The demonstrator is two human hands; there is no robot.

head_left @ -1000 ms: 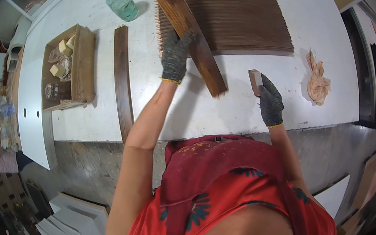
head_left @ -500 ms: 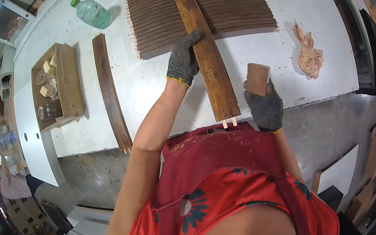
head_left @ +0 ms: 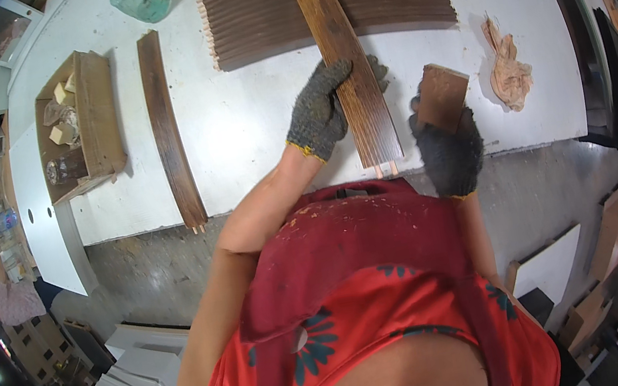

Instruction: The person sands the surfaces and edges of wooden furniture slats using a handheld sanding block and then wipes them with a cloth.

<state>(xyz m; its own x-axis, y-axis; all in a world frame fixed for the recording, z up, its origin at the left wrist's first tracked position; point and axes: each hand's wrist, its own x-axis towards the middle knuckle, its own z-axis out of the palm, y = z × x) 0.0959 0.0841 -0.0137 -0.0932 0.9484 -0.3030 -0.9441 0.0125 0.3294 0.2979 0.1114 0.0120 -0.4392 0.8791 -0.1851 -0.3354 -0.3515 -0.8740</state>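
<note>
A brown-stained wooden slat (head_left: 360, 96) with two pale dowel pegs at its near end lies lengthwise in front of me. My left hand (head_left: 318, 107), in a dark knit glove, grips it across its width, fingertips showing past the right edge. In my right hand (head_left: 449, 150), gloved alike, is a flat brown sanding block (head_left: 443, 97), held to the right of the slat and apart from it. The slat's far part reaches over a wide stack of dark slats (head_left: 249, 16) at the back of the table.
A second dark slat (head_left: 167, 126) lies to the left on the white table (head_left: 247, 106). Beside it stands a wooden box (head_left: 100, 121) with sponge pieces and a jar. A greenish bottle (head_left: 139, 0) is at the far left, a crumpled tan cloth (head_left: 508, 68) at the right.
The slat in my left hand has turned, so a differently lit, grained face shows. Left fingers now wrap round it. My right hand with the sanding block has moved slightly right. The view has shifted.
</note>
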